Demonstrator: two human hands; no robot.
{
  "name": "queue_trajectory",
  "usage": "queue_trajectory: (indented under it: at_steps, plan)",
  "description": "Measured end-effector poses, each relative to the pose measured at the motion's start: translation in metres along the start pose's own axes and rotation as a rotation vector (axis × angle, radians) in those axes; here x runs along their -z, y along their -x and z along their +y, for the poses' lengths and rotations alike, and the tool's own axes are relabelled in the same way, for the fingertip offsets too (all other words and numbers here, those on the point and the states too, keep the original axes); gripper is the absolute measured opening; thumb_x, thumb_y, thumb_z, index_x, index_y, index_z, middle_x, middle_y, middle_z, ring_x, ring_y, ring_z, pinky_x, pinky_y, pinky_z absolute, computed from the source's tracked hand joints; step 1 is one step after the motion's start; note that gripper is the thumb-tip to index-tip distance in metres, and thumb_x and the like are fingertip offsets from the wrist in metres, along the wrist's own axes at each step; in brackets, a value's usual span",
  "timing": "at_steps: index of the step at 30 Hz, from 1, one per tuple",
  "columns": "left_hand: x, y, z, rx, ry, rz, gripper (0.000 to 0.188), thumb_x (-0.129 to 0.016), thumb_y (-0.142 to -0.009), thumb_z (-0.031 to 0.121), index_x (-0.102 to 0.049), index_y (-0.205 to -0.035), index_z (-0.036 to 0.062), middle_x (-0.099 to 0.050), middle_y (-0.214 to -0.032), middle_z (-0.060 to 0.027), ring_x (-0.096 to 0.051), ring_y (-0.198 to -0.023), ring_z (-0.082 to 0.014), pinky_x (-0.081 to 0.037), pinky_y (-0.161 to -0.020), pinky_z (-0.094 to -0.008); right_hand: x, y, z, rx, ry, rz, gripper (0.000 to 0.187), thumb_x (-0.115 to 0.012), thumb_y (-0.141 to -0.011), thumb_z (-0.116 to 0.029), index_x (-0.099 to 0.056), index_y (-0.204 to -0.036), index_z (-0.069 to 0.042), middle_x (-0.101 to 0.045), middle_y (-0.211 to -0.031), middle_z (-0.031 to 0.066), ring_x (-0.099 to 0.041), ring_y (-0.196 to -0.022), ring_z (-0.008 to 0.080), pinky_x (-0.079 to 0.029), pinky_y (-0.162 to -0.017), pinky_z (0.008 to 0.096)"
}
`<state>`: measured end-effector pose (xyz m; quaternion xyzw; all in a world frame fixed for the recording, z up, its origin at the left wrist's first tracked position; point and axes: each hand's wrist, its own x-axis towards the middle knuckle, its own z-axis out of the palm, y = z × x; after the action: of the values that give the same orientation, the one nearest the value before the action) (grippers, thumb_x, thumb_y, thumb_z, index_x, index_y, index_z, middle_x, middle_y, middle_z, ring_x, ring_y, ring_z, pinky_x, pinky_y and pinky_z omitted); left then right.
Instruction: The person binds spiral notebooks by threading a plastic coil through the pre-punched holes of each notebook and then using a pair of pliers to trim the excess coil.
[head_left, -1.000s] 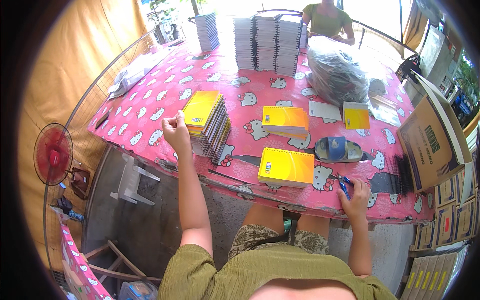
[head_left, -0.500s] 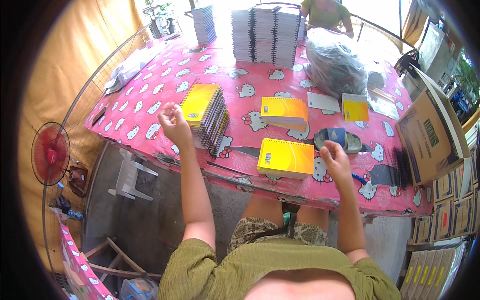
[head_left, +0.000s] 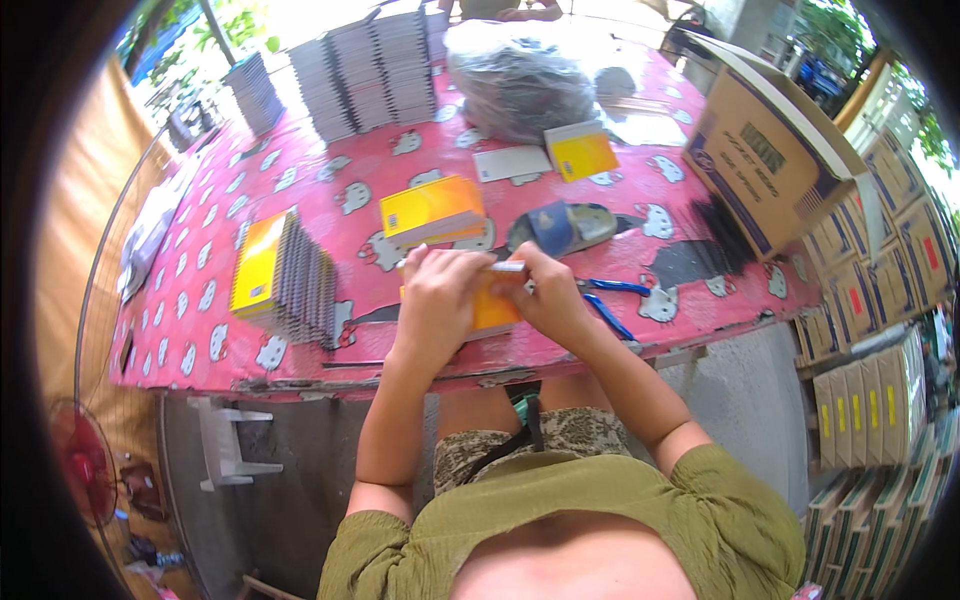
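Both my hands are together at the near edge of the table, over a small stack of yellow notebooks (head_left: 492,314). My left hand (head_left: 438,295) curls over the left part of a notebook there, whose pale page edge shows between the hands. My right hand (head_left: 548,295) pinches that notebook's right end between thumb and fingers. Just beyond lies another low stack of yellow-orange notebooks (head_left: 430,208). To the left stands a taller pile of yellow spiral-bound notebooks (head_left: 262,268). Blue-handled pliers (head_left: 612,300) and a blue slipper (head_left: 562,228) lie to the right.
Tall stacks of spiral-bound pads (head_left: 365,75) and a full plastic bag (head_left: 520,80) stand at the back. A white card (head_left: 512,163) and a yellow notebook (head_left: 582,152) lie before the bag. Black spiral wires (head_left: 722,232) lie beside an open carton (head_left: 770,150).
My hands have come together from wide apart, and both now grip a notebook at the near stack. My view has turned to the right, showing the pliers more fully.
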<state>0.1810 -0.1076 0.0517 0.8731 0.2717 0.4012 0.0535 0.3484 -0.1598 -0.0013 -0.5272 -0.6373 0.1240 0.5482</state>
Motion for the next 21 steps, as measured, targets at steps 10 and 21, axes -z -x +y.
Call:
queue_trajectory:
  at_steps: [10, 21]
  plan:
    - [-0.011, 0.001, 0.008, 0.015, 0.253, 0.036, 0.009, -0.066, -0.077, 0.001, -0.07, -0.084, 0.0041, -0.068, -0.08, -0.0076, -0.062, -0.077, -0.023, -0.042, -0.082, -0.0359, 0.221, -0.001, 0.168, -0.54, 1.041, 0.164, 0.032, -0.073, -0.077, -0.017, -0.065, -0.103, -0.001, -0.065, -0.098, 0.0203, -0.062, -0.094, 0.0369, -0.049, -0.083, 0.0437]
    - [-0.013, 0.003, 0.006, 0.053, 0.232, 0.074, 0.009, -0.074, -0.074, 0.013, -0.071, -0.08, 0.0081, -0.068, -0.077, -0.0023, -0.059, -0.074, -0.0189, -0.039, -0.08, -0.0339, 0.068, 0.009, -0.024, -0.105, 0.011, -0.03, 0.021, -0.071, -0.076, -0.002, -0.071, -0.098, -0.003, -0.066, -0.087, 0.0104, -0.062, -0.074, 0.0153, -0.05, -0.065, 0.0267]
